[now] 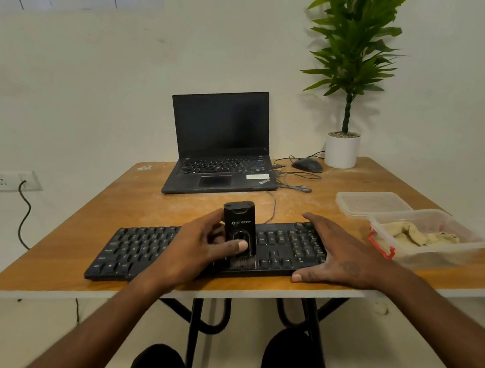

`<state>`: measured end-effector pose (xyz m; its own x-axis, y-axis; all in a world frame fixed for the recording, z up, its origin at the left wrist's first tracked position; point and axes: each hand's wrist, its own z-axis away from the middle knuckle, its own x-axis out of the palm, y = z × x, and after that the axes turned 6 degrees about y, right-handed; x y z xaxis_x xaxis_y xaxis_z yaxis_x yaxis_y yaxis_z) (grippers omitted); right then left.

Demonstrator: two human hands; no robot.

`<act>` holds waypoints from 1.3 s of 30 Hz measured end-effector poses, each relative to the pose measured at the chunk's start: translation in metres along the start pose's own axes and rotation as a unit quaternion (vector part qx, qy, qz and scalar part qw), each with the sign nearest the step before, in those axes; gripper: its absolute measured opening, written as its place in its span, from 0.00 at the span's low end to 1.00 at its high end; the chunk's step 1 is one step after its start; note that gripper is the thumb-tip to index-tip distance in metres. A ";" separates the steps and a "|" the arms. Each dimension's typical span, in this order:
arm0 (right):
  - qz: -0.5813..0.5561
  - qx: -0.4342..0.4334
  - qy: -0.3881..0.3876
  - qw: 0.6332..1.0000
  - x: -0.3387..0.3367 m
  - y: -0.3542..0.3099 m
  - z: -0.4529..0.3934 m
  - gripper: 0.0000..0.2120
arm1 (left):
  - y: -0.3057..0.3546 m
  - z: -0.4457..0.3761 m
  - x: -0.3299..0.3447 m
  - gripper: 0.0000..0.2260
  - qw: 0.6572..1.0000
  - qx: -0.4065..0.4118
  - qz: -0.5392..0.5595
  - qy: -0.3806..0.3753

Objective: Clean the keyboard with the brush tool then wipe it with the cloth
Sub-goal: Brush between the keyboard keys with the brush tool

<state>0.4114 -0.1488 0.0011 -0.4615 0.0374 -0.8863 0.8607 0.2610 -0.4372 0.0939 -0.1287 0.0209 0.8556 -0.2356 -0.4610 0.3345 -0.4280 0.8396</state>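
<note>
A black keyboard (138,247) lies along the near edge of the wooden table (111,198). My left hand (196,248) grips a black brush tool (239,226) held upright, its bristles down on the keys near the keyboard's middle. My right hand (339,257) rests on the keyboard's right end, fingers straight and spread, thumb against the front edge. A beige cloth (418,234) lies crumpled in a clear plastic container (446,254) at the right.
An open black laptop (221,150) stands behind the keyboard, with a wired mouse (307,164) and loose cables to its right. A container lid (370,202) and a potted plant (341,150) occupy the right side. A wall socket (3,182) with a cable is at left.
</note>
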 end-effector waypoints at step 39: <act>0.005 -0.002 -0.002 1.000 0.001 -0.001 -0.001 0.62 | -0.012 -0.031 -0.016 0.22 0.993 0.005 -0.095 0.068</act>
<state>0.4099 -0.1484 0.0012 -0.4522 0.0357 -0.8912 0.8643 0.2645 -0.4279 0.0881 -0.0925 0.0269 0.8232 -0.0311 -0.5669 0.4910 -0.4623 0.7384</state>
